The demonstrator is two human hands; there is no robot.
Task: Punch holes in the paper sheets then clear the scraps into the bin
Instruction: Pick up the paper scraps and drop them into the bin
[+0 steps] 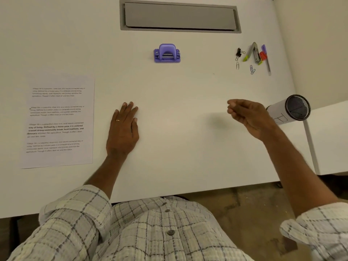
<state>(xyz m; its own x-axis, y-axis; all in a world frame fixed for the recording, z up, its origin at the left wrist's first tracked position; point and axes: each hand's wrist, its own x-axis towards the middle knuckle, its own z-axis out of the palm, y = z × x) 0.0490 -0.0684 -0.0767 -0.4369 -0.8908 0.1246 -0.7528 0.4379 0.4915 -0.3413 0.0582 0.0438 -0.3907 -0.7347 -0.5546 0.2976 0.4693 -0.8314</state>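
**White tabletop, scraps pinched near the bin**

White tabletop [188,87] carries one purple punch [167,53] at the far middle and paper [58,121] lying flat at the left; how many sheets are stacked there I cannot tell. One mesh bin [295,108] sits at the right edge, wrapped in white paper. The left hand [123,129] lies flat and open on the tabletop, just right of the paper, holding nothing. The right hand [244,113] hovers above the tabletop beside the bin, fingertips [230,107] pinched together; it probably holds scraps, though anything in that grip is too small to see.

Risks, as I judge them: tiny scraps could slip from the pinch and scatter on the white surface, where they would be hard to spot. The bin stands at the very edge, so a knock from the hand could tip it off.

Far right lies one stapler [254,52], one pen [266,59], one binder clip [238,53] and three paper clips [252,69].
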